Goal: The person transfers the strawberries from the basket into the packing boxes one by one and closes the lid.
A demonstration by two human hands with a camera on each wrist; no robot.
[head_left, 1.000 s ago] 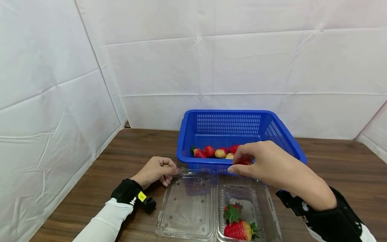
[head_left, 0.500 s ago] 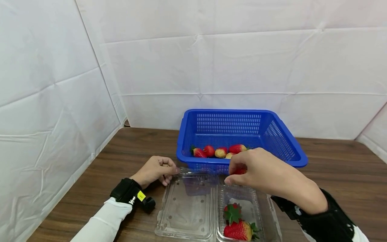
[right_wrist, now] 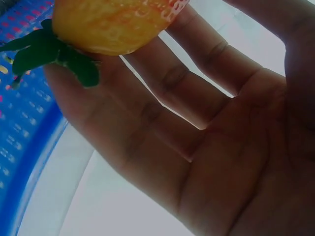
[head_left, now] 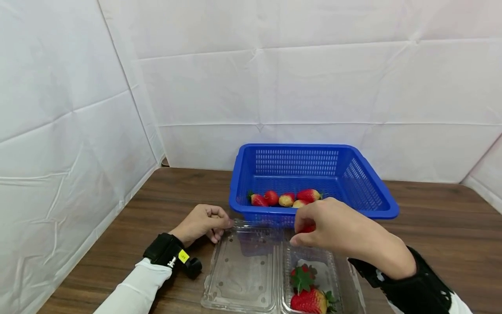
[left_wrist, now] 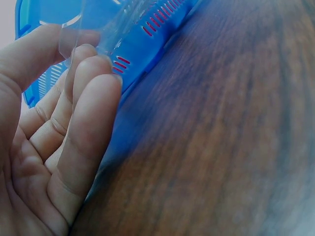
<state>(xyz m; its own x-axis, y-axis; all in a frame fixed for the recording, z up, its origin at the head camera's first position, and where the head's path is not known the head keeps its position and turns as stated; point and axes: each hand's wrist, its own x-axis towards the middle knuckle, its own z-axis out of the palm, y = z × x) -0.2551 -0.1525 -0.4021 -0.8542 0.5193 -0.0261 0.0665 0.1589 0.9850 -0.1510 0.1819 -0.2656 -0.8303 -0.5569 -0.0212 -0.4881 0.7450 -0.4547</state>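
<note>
Strawberry (right_wrist: 118, 24) status?
– Grasped in the fingers of the right hand (head_left: 329, 224), around the far edge of the clear container (head_left: 243, 277), right half. Can't judge height.

And the left hand (head_left: 204, 223)?
– Fingers pinching the far left corner of the container, lid side folded open.

Inside?
– Two more strawberries (head_left: 309, 301), near end of the right half, one just behind the other.

Around it?
– Blue basket (head_left: 374, 214) just behind, other strawberries (head_left: 286, 200) along its near side. Wooden table (head_left: 188, 187) under both, white sheeting (head_left: 313, 83) behind.
</note>
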